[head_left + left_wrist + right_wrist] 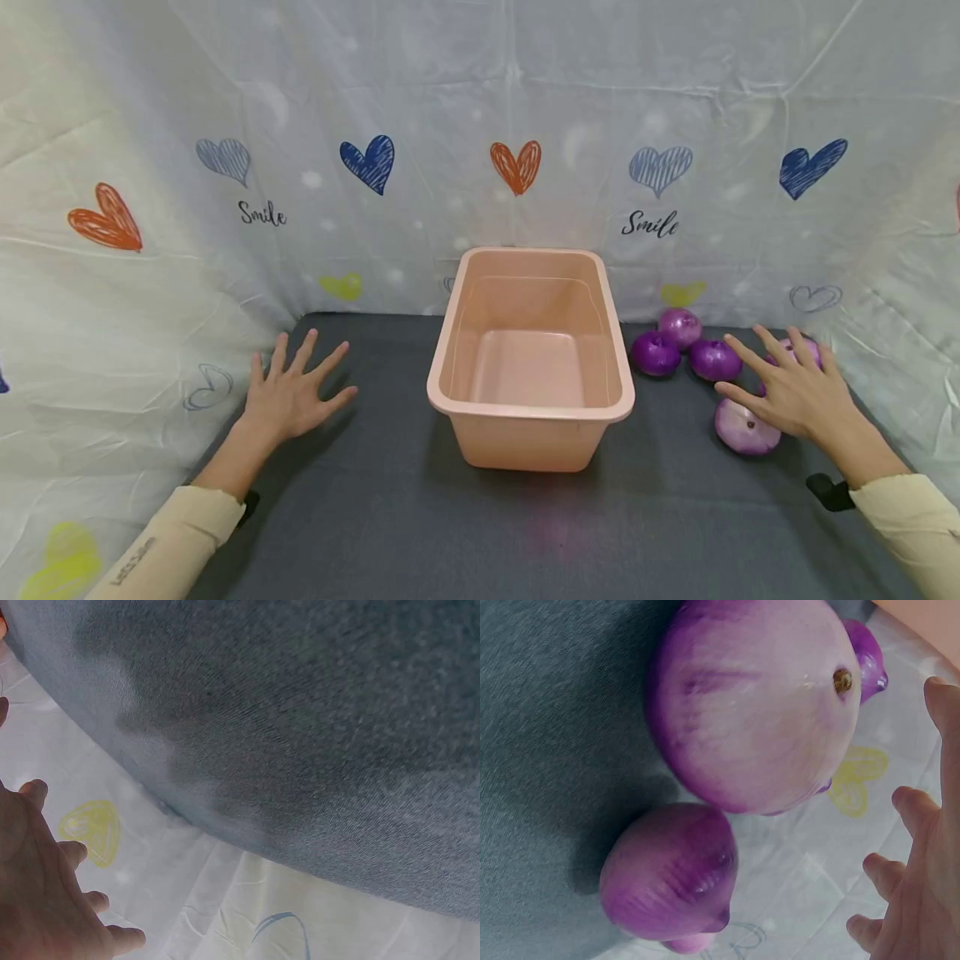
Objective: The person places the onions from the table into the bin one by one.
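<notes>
A pink plastic tub (531,408) stands empty in the middle of the dark grey table. Right of it lie several purple onions (656,352). My right hand (787,387) hovers over them with fingers spread, just above the nearest pale onion (742,428), which fills the right wrist view (757,705) with a second onion (667,874) beside it; the fingers (911,806) hold nothing. On the left, my left hand (288,396) lies flat on the table with fingers spread, its fingertips (34,791) showing in the left wrist view.
A white cloth printed with hearts (517,165) and the word Smile walls in the back and both sides. Bare grey tabletop (465,533) stretches in front of the tub.
</notes>
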Demonstrator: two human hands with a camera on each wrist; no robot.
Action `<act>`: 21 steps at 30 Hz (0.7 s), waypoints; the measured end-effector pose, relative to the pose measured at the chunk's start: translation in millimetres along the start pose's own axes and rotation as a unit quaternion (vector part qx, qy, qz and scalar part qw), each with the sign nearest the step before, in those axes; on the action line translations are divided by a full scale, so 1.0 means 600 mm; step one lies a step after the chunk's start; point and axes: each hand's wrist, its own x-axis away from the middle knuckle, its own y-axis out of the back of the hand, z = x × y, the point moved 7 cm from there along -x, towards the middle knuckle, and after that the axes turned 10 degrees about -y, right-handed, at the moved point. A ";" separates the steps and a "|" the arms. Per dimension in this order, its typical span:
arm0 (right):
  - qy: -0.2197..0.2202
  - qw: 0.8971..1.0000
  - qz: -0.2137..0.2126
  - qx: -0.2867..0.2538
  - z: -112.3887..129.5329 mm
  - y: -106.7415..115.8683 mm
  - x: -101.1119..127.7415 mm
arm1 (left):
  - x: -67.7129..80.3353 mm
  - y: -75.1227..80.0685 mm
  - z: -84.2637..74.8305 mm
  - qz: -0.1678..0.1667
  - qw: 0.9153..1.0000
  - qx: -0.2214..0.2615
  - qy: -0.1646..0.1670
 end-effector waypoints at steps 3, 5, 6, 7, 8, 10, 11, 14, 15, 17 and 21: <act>-0.002 1.000 0.003 -0.004 0.002 0.000 0.000 | -0.003 -0.001 0.002 0.001 1.000 0.000 -0.003; -0.002 1.000 0.007 -0.008 0.004 0.000 0.000 | -0.003 -0.001 0.004 0.005 1.000 0.000 -0.003; -0.002 1.000 0.008 -0.010 0.004 0.000 0.001 | -0.004 -0.002 0.004 0.007 1.000 0.001 -0.003; 0.000 1.000 0.010 -0.014 0.005 0.000 -0.001 | -0.003 -0.001 0.005 0.010 1.000 0.003 -0.001; 0.002 1.000 0.008 -0.018 0.006 0.003 -0.003 | -0.003 0.001 0.006 0.015 1.000 0.006 0.001; 0.015 0.999 -0.004 -0.029 0.007 0.009 -0.004 | -0.003 0.003 0.004 0.021 1.000 0.021 0.000; 0.025 0.999 -0.016 -0.041 0.008 0.013 -0.004 | -0.004 0.006 0.002 0.022 0.999 0.037 -0.004; 0.058 0.992 -0.058 -0.095 0.007 0.032 -0.001 | -0.008 0.015 -0.010 0.012 0.993 0.117 -0.029; 0.066 0.988 -0.071 -0.119 0.004 0.037 0.000 | -0.010 0.020 -0.016 0.004 0.987 0.153 -0.041; 0.082 0.977 -0.101 -0.169 -0.003 0.047 0.005 | -0.013 0.029 -0.028 -0.012 0.972 0.226 -0.067; 0.084 0.948 -0.126 -0.280 -0.025 0.052 0.019 | -0.027 0.045 -0.050 -0.042 0.920 0.378 -0.098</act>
